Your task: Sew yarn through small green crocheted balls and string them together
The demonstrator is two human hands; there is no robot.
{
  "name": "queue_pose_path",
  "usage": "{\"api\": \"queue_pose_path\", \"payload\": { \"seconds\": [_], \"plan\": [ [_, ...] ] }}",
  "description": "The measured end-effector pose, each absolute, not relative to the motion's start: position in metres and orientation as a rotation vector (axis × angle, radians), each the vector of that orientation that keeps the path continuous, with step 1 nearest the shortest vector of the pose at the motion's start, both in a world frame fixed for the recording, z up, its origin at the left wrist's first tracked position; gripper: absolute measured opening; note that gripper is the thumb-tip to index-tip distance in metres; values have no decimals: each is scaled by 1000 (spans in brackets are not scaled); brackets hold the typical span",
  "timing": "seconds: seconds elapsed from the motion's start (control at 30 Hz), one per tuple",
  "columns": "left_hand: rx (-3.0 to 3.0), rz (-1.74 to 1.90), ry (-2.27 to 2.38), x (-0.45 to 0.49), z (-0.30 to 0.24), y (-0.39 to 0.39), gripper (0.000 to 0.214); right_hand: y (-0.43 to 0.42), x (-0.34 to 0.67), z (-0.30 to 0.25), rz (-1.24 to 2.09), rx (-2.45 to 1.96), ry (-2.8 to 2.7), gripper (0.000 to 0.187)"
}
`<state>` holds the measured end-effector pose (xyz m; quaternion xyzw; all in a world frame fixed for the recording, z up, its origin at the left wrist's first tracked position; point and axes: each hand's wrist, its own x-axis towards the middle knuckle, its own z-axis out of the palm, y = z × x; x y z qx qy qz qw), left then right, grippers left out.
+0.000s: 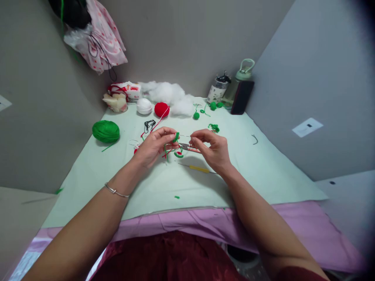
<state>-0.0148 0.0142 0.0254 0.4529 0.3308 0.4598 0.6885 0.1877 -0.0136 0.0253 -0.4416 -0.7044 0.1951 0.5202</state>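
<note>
Pinched between the fingers of my left hand (156, 145) is a small green crochet piece (176, 137), with green and red yarn tails hanging below it. My right hand (211, 147) is closed on a thin needle (184, 136) that points left toward the green piece. Under and between the hands lie scissors (187, 147), their blades partly covered. A green, white and red crocheted piece (179, 154) rests just below them. Nearer to me is a crochet hook with a yellow handle (199, 169), its right end reaching under my right wrist.
Behind my hands sit a green yarn ball (106, 131), a white ball (144, 106), a red ball (162, 109) and white stuffing (168, 93). A bottle (238, 88), a dark phone (243, 97) and a patterned cup (217, 90) stand at the back right. Partition walls enclose the table.
</note>
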Motion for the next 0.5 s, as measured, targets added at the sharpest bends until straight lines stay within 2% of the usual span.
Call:
{"api": "queue_pose_path", "payload": {
  "seconds": [0.5],
  "plan": [
    [1036,1052,774,-15,24,15,26,-14,189,24,410,-1124,-1728,9]
  ]
}}
